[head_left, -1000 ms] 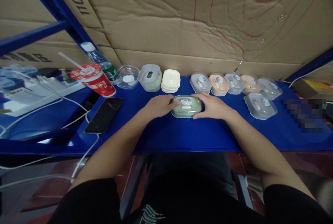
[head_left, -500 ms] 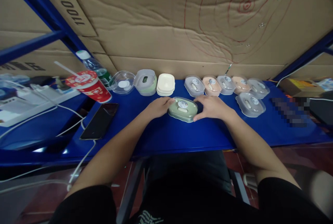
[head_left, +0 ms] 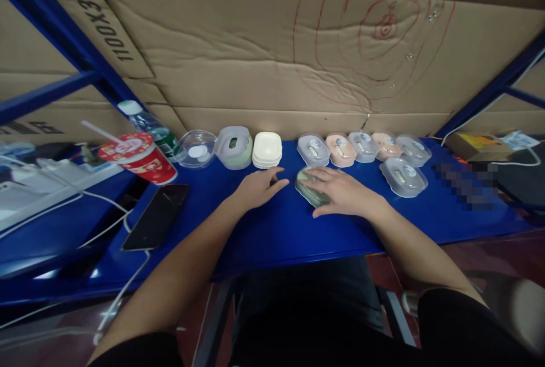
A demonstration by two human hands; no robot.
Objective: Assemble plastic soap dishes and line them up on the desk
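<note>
A small green lidded box [head_left: 305, 176] with a clear cover rests on the blue table in front of me. My right hand [head_left: 340, 191] lies over it from the right, fingers across the lid and thumb along the near side, hiding much of the top. To the left of the box, my left hand [head_left: 259, 190] is empty, thumb and forefinger apart. Just behind the left hand is a stack of cream-coloured trays [head_left: 267, 149]. Beyond the green box sits a greyish-purple lidded box [head_left: 313, 151], beside a peach one [head_left: 340, 150].
More lidded boxes [head_left: 403, 177] stand at the right. A grey-and-green stack [head_left: 234, 148] and a clear cover [head_left: 195, 149] stand left of the trays. A red paper cup [head_left: 147, 159], a bottle [head_left: 149, 128] and a phone [head_left: 156, 216] occupy the left. Cardboard [head_left: 238, 43] walls the back.
My left hand has let go of the green box. The box has shifted a little to the right, and my right hand has moved from its side onto its lid.
</note>
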